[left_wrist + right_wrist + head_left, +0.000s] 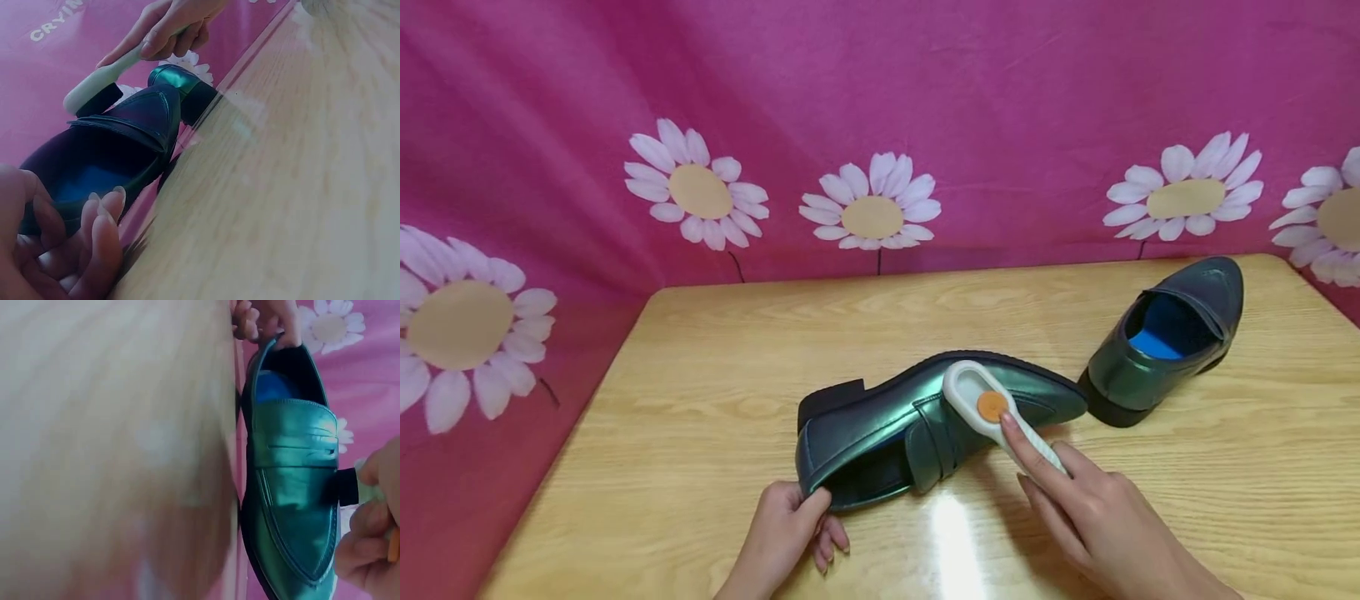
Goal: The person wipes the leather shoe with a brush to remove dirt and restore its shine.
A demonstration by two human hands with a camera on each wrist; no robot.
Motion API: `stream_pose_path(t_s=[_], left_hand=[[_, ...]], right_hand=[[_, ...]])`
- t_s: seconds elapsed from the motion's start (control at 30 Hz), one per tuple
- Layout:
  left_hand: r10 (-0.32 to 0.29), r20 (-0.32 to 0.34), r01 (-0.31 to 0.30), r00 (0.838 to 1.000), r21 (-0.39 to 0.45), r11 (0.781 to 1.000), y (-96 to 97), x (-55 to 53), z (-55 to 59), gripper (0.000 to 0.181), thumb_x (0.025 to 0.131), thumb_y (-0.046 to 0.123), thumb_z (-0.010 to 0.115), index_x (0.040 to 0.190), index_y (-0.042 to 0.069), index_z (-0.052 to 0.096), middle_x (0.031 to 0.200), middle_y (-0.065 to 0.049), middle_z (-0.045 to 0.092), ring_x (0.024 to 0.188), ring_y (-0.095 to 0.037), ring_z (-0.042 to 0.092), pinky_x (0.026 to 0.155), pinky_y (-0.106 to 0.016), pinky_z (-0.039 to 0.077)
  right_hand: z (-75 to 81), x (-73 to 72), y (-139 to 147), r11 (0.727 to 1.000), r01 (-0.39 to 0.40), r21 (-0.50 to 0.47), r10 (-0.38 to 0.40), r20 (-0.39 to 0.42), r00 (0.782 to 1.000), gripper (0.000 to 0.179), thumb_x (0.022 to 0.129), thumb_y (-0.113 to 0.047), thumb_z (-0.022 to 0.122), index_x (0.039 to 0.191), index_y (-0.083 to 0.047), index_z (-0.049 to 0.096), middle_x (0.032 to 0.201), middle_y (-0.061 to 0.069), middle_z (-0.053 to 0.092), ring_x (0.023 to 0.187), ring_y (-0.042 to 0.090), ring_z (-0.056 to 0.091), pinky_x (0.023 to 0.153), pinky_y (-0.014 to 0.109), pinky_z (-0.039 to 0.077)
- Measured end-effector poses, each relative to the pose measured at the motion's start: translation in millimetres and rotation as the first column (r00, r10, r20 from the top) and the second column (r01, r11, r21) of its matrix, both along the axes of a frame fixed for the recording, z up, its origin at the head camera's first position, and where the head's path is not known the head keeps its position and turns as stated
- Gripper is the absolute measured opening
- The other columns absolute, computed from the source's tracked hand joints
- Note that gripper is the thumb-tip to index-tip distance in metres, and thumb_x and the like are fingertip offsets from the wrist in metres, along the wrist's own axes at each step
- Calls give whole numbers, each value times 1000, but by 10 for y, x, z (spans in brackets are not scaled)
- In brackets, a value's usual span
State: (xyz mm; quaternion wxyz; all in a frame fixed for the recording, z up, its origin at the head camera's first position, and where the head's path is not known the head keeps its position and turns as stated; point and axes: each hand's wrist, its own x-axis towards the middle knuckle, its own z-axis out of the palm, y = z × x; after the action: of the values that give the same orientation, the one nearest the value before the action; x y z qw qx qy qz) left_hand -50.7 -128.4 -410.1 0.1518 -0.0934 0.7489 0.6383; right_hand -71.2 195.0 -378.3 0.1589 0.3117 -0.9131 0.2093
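Note:
A dark green loafer [868,421] lies tipped on its side on the table, toe to the right. At the heel end my left hand [786,525] pinches the rim of its opening between thumb and fingers. My right hand [1097,508] grips the handle of a white shoe brush [957,390], index finger on its orange button [992,406]. The brush's short black pad [347,487] sits against the side of the loafer's front part in the right wrist view. Blue lining [275,386] shows inside the loafer.
The second green loafer [1127,375] stands upright at the right rear, its heel near the first one's toe. Both are on a light wooden table [715,375]. Behind and to the left hangs a pink cloth [1000,100] printed with white daisies.

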Motion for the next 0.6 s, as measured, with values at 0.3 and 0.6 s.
stream_pose_path(t_s=[0.3, 0.6], left_hand=[[-39, 38, 43, 998, -88, 995, -25, 9, 12, 34, 94, 12, 43, 81, -9, 67, 62, -6, 66, 42, -10, 51, 47, -22, 48], [-43, 40, 48, 998, -133, 990, -1, 1, 64, 31, 93, 14, 45, 77, -7, 63, 60, -6, 65, 41, -9, 50, 45, -23, 47]], right_hand=[[115, -53, 15, 989, 144, 31, -146, 86, 986, 82, 86, -11, 71, 152, -29, 27, 78, -7, 43, 63, 3, 37, 55, 20, 38], [165, -26, -10, 998, 62, 18, -63, 87, 994, 78, 85, -11, 72, 150, -29, 33, 82, -11, 48, 62, -3, 37, 55, 19, 40]])
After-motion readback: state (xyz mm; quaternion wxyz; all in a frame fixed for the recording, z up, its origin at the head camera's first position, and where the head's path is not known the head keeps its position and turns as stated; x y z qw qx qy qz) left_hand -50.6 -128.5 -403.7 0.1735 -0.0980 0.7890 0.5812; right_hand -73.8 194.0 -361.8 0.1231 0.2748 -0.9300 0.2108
